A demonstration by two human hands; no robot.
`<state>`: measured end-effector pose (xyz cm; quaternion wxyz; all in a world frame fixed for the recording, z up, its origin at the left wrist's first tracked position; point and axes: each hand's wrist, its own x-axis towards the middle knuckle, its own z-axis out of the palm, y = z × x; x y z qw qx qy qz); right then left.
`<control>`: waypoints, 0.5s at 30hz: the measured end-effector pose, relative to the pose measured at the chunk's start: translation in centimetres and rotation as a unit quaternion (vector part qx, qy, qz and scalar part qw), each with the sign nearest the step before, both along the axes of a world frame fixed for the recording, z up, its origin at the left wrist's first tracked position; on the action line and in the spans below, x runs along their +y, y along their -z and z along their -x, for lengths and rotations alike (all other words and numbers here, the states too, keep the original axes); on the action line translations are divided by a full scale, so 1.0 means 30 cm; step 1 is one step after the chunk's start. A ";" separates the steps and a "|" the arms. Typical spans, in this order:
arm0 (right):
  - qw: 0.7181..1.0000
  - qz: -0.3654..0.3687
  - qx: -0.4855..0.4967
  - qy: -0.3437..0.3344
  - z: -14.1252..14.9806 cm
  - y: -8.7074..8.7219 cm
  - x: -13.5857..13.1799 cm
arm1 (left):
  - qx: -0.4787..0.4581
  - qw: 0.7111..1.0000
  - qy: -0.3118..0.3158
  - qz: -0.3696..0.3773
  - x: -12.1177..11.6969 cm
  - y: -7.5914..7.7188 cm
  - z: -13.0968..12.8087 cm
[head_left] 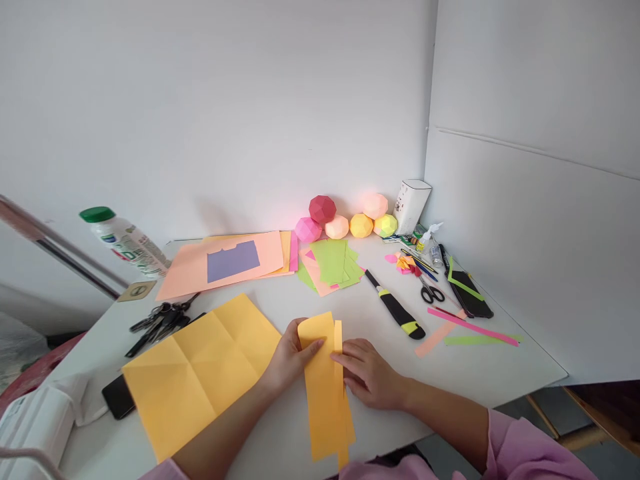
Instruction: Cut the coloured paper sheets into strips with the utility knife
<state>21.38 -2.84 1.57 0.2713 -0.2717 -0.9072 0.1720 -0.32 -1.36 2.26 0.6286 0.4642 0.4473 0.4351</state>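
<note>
At the left of the white table (pixel 520 370), we find a bunch of keys (pixel 163 325) just above a creased yellow-orange sheet (pixel 200 360), which lies open and partly beneath the left forearm. Near the middle, the left hand (pixel 291 357) is clamped on the yellow-orange paper piece (pixel 320 393), thumb flat on its face and fingers behind, so that it stands before the body. Along its right edge runs a narrow strip (pixel 339 335); whether the two are joined, we cannot tell. Beside it, the right hand (pixel 370 377) is half curled, fingertips touching the strip; we cannot tell whether they pinch it. We judge the step in hand to be the working of this edge, by folding or by parting; the next move would call for a steady left grip and light, even right fingers. Farther right lie a cutter knife (pixel 395 307) and scissors (pixel 432 291), both apart from the hands.
</note>
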 end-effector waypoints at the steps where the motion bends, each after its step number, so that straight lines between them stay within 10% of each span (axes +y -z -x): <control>1: 1.000 -0.002 0.002 0.001 -0.001 0.005 0.000 | 0.005 1.000 0.004 0.001 0.000 0.001 0.000; 9: 0.995 0.005 0.080 0.055 -0.021 0.001 0.027 | -0.011 0.999 -0.035 0.014 0.007 -0.010 -0.002; 12: 0.972 -0.036 0.109 0.205 -0.119 -0.026 0.100 | -0.028 0.999 -0.020 0.027 0.010 -0.013 0.003; 15: 0.891 -0.060 0.071 0.445 -0.289 -0.064 0.182 | -0.042 0.998 -0.014 0.034 0.014 -0.008 0.009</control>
